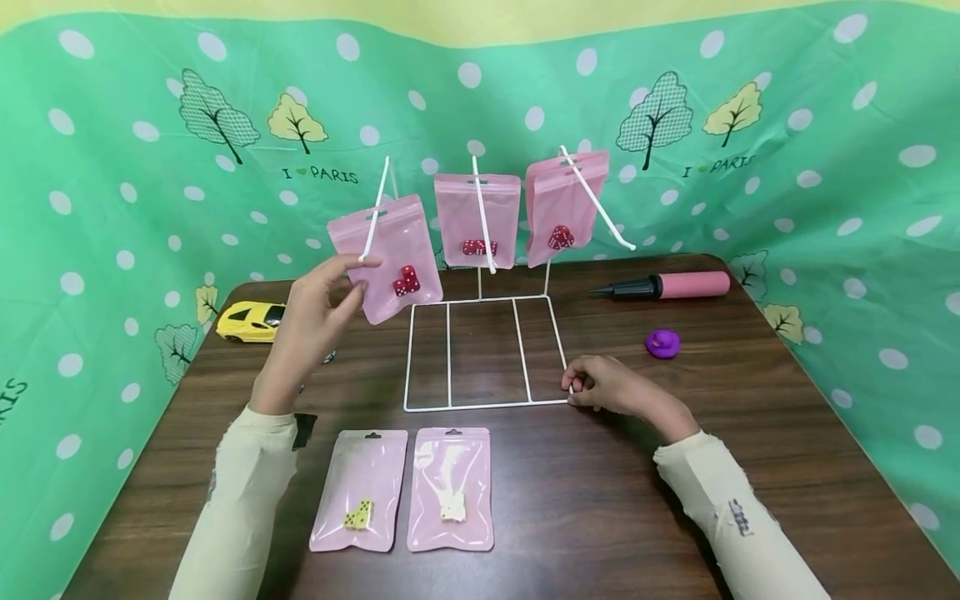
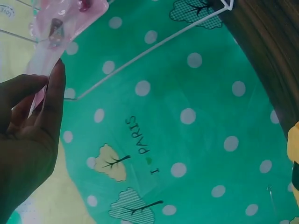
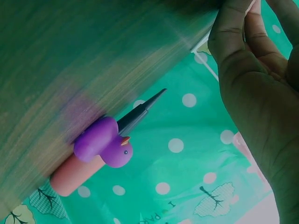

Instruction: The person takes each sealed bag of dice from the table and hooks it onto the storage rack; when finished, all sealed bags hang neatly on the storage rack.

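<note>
From my end, the left hand (image 1: 300,325) pinches the left edge of a pink pouch (image 1: 384,254) of red dice between thumb and fingers, at the left prong of the white rack (image 1: 486,406); I can't tell whether the prong passes through its hole. The right hand (image 1: 621,390) curls its fingers on the rack's near right base corner, their tips cut off in the right wrist view. By the table's (image 1: 592,517) far left corner, a yellow car (image 1: 249,323) is partly hidden.

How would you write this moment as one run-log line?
left hand: pinches red-dice pouch at left prong | right hand: holds white rack at corner | yellow-dice pouch, white-dice pouch: on table
</note>
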Tool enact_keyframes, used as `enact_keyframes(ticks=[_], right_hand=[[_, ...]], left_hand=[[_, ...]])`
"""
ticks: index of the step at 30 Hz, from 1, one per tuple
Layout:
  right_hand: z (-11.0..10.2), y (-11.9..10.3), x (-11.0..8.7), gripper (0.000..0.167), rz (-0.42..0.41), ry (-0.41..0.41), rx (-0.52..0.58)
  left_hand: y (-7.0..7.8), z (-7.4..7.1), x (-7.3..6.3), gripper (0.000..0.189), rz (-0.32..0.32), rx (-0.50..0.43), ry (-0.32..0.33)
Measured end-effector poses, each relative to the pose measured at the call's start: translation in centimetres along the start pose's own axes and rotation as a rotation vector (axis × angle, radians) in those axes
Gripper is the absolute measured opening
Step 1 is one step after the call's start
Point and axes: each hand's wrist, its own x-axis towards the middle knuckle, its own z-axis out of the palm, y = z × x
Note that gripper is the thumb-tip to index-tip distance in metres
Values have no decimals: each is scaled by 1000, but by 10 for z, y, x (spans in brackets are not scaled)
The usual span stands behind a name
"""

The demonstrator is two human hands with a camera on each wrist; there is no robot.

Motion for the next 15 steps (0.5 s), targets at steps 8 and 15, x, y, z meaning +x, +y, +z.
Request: enact_keyframes(ticks=[8,15], right_hand=[[-1,0,-1,10,-19,4,-4],[-1,0,0,10,-25,-1,7]], left_hand=[[-16,2,38,32,-173,-134,-75],[-20,-2,51,29,-180,-103,-116]])
